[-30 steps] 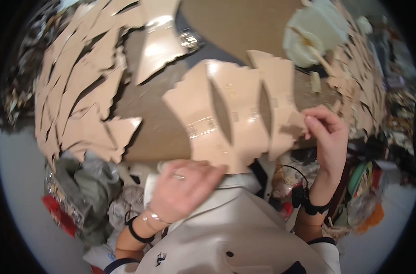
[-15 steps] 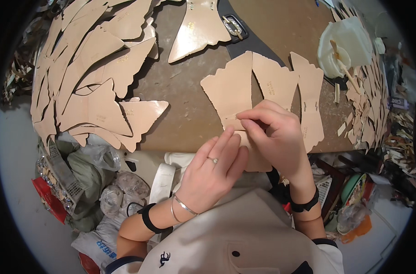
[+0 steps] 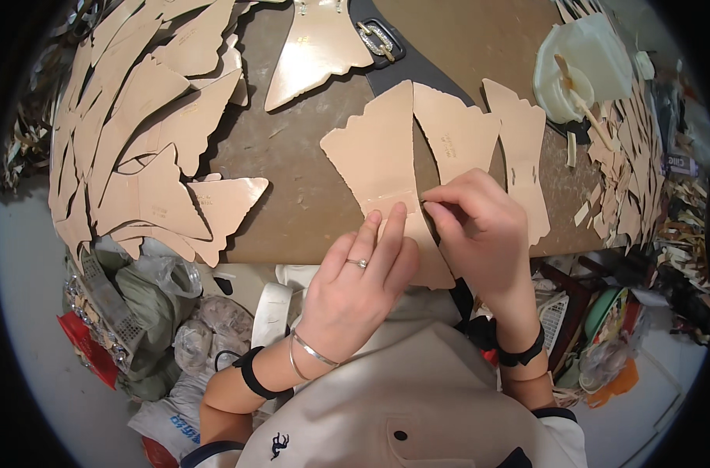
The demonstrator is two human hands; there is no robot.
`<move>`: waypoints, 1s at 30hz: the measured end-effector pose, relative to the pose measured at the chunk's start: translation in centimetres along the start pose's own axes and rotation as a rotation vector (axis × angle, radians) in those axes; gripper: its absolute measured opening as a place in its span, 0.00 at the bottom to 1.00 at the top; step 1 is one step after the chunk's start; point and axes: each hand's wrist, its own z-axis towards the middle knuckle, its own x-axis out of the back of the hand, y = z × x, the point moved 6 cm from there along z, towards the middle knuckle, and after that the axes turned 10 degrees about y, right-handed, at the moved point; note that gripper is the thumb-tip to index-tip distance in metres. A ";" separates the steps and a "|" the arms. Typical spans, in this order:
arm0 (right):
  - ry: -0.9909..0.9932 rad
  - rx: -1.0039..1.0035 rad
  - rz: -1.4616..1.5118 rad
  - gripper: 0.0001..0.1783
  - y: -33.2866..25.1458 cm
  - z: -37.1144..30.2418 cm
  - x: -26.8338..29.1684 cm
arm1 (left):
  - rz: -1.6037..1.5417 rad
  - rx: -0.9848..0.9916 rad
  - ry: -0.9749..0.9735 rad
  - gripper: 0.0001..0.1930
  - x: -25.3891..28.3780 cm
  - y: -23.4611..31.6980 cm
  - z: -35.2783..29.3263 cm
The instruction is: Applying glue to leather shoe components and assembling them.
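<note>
A tan leather-like piece [image 3: 378, 148] with a scalloped end lies at the table's near edge, its lower end toward me. Across its narrow middle sits a small tan strip [image 3: 392, 203]. My left hand [image 3: 351, 285] rests over the piece with fingers stretched, two fingertips on the strip's lower edge. Just right of the strip, my right hand [image 3: 484, 230] is closed in a pinch. A tiny dark tip shows at its fingertips; what it is I cannot make out. Two similar pieces, one in the middle [image 3: 458, 129] and one with small slots [image 3: 523, 129], lie beside it.
Many cut tan pieces [image 3: 164, 183] are heaped at left. Farther back lie another tan piece [image 3: 316, 47] and a dark strap with a sparkling buckle [image 3: 380, 40]. A whitish tub with a stick [image 3: 546, 82] stands at right, beside tan scraps [image 3: 624, 175].
My right hand has moved off the strip to its right side, uncovering it. My left fingers stay on the piece. The whole view has shifted slightly.
</note>
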 end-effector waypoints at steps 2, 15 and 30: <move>-0.009 0.021 0.004 0.04 -0.1 -0.1 -0.5 | -0.001 0.005 -0.006 0.12 0.1 0.0 0.1; 0.324 -0.238 -0.207 0.07 5.6 -1.1 12.5 | -0.234 0.281 0.099 0.16 4.7 -3.8 1.1; 0.593 -0.476 -0.124 0.17 22.2 -4.7 22.6 | -0.491 -0.200 -0.130 0.24 0.8 7.7 6.5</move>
